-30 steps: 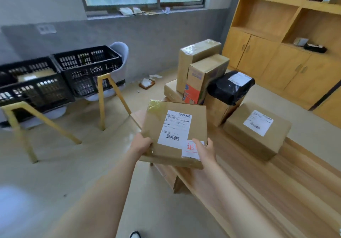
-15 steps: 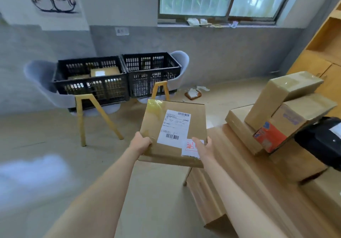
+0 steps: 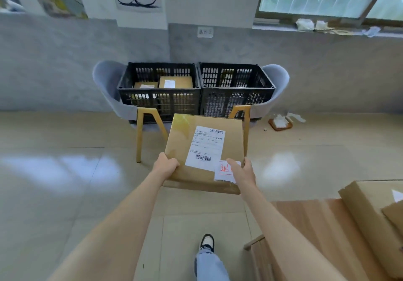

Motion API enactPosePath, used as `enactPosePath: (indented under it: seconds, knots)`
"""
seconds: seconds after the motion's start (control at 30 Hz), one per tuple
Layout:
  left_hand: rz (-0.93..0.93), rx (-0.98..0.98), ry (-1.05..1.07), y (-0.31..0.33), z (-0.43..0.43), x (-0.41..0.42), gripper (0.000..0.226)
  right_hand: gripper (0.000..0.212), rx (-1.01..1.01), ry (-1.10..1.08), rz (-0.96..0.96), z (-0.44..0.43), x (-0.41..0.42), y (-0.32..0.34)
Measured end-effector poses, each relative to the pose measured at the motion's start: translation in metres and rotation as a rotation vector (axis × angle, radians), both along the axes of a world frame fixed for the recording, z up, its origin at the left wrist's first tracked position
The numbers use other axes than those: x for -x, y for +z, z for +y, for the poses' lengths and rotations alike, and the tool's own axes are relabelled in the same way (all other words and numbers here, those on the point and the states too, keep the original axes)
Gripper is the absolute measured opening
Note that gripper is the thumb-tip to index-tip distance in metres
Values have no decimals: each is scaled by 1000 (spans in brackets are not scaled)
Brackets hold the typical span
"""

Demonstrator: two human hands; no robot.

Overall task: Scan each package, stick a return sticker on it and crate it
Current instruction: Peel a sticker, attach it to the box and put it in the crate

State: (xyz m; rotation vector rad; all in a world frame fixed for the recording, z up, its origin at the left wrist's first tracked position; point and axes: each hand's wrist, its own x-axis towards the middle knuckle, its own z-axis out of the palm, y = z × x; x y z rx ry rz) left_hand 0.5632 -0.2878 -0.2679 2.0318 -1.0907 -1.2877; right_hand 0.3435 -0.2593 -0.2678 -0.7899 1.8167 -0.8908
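Head view, what changed: over the last 1 s the camera has swung left, off the worktop (image 3: 305, 226). The stack of boxes (image 3: 368, 206) that filled the right side is now only a corner at 4 o'clock. The 2 black crates, off at 9 o'clock before, now sit dead ahead at 12 o'clock. The grip on the package (image 3: 205, 150) is unchanged.

My read: the sticker is on and the scan is likely done, so this is the carry leg. Only crating is left for this one.

Package: a flat brown cardboard box held roughly level just below frame centre. It is over the floor (image 3: 65, 193) and well short of the crates.
- The white shipping label (image 3: 205, 147), with barcodes, sits right of middle on the top face.
- The return sticker (image 3: 225, 169) is white with a red character, at the top's 5 o'clock corner and touching the label. Its lower edge looks to lap over the box edge.
- Glossy tape (image 3: 184, 120) covers the 11 o'clock corner.

Hands:
- The left hand (image 3: 165, 165) is clamped on the near-left edge, thumb on top, fingers hidden under.
- The right hand (image 3: 241, 171) grips the near-right corner, thumb beside the sticker.

Crates: the left crate (image 3: 159, 102) holds at least 2 labelled boxes (image 3: 176, 82). I cannot tell what the right crate (image 3: 236, 102) holds. Both sit on grey chairs (image 3: 104, 80), side by side and touching.
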Motion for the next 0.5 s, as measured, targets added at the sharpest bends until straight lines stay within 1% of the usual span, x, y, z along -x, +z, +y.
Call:
enactPosePath:
  seconds: [0.1, 0.2, 0.3, 0.37, 0.5]
  knots:
    - [-9, 1, 60, 1, -43, -6, 45, 75, 4, 49, -1, -56, -5, -1]
    - [-9, -18, 104, 5, -88, -11, 48, 59, 8, 108, 4, -113, -8, 4]
    - [12, -18, 156, 14, -132, -13, 50, 50, 4, 170, 27, -170, -10, 13]
    - [21, -14, 185, 21, -159, -14, 50, 51, 22, 196, 29, -204, -12, 21]
    - [29, -21, 244, 31, -201, -22, 53, 67, 21, 260, 59, -257, -24, 32]
